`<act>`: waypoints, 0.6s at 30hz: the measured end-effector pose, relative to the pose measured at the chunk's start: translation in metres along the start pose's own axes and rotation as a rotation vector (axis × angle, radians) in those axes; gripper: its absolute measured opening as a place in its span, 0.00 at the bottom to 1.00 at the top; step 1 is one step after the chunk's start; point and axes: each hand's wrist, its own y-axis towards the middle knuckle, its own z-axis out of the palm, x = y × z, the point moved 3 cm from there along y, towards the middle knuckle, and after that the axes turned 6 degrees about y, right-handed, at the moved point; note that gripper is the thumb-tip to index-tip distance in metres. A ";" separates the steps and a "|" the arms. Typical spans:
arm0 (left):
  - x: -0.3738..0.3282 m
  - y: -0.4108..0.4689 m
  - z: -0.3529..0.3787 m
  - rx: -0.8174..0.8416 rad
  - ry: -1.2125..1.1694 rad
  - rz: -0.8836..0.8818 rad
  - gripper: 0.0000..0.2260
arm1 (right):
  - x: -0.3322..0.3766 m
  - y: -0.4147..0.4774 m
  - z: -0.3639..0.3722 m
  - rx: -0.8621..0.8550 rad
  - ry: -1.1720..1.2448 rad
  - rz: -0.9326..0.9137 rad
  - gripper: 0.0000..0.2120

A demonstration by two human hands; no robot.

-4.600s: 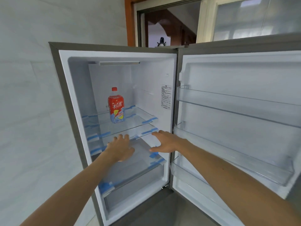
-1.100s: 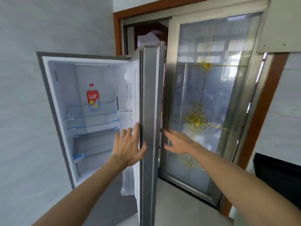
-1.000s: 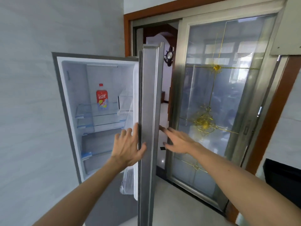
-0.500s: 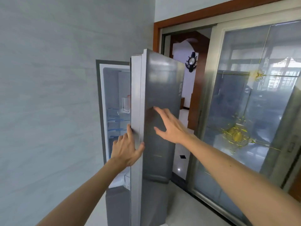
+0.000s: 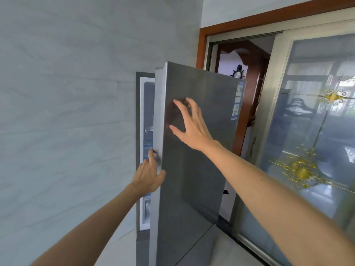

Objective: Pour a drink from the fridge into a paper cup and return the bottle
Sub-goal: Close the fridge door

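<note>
The grey fridge door [image 5: 196, 160] stands nearly shut, leaving a narrow gap that shows a strip of the white fridge interior [image 5: 147, 131]. My left hand [image 5: 148, 174] rests on the door's front edge, fingers spread and thumb on the outer face. My right hand [image 5: 189, 122] is open with fingers apart, fingertips on the door's grey outer face at chest height. The red drink bottle is hidden behind the door. No paper cup is in view.
A pale grey tiled wall [image 5: 67, 112] runs along the left of the fridge. To the right are a brown-framed doorway [image 5: 247, 60] and a sliding glass door [image 5: 311, 141] with gold ornament. Light floor tiles [image 5: 217, 250] lie below.
The fridge door has swung further towards shut, narrowing the gap and hiding the bottle. Both hands stayed on the door, the right moving onto its outer face.
</note>
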 end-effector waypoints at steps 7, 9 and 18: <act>0.020 0.028 0.007 0.059 -0.162 -0.050 0.42 | -0.004 0.038 0.047 -0.011 -0.193 -0.104 0.33; 0.027 0.036 0.010 0.045 -0.170 -0.057 0.43 | -0.008 0.043 0.061 -0.024 -0.206 -0.126 0.32; 0.049 0.065 0.017 -0.044 -0.270 -0.130 0.43 | -0.014 0.063 0.122 -0.213 -0.089 -0.161 0.29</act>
